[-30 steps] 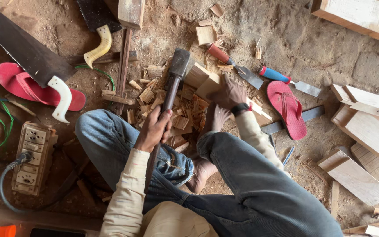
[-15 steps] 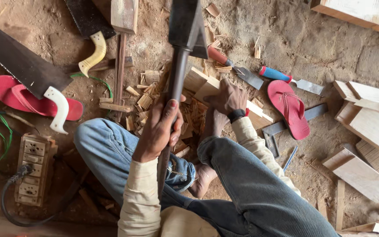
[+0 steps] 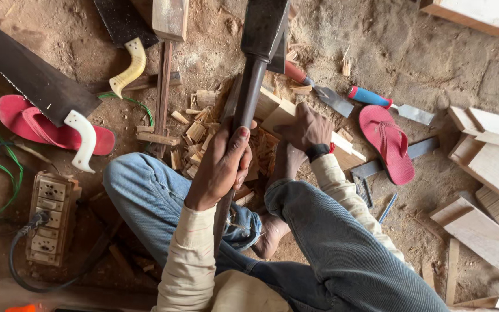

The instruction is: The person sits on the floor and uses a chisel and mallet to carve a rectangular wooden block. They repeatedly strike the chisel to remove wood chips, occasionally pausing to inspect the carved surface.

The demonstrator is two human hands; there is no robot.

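My left hand [image 3: 220,167] is shut around the dark handle of a heavy hammer-like tool. Its metal head [image 3: 264,29] is raised high, close to the camera, above a pale wooden block [image 3: 274,108]. My right hand [image 3: 306,130], with a dark wristband, presses down on that block on the dirt floor. Wood chips [image 3: 194,133] lie heaped just left of the block. I sit on the ground with my jeans-clad legs folded, a bare foot [image 3: 270,237] below the hands.
Two handsaws [image 3: 36,81] [image 3: 127,40] lie at the upper left. A red-handled chisel [image 3: 313,85], a blue-handled chisel [image 3: 379,101] and a metal square [image 3: 397,157] lie right of the block. Red flip-flops [image 3: 385,144] [image 3: 21,118], a socket strip [image 3: 47,214] and boards [image 3: 486,231] surround me.
The tool's head has risen from the chip pile up toward the camera, with my left hand lifting along the handle. My right hand has stayed on the block.
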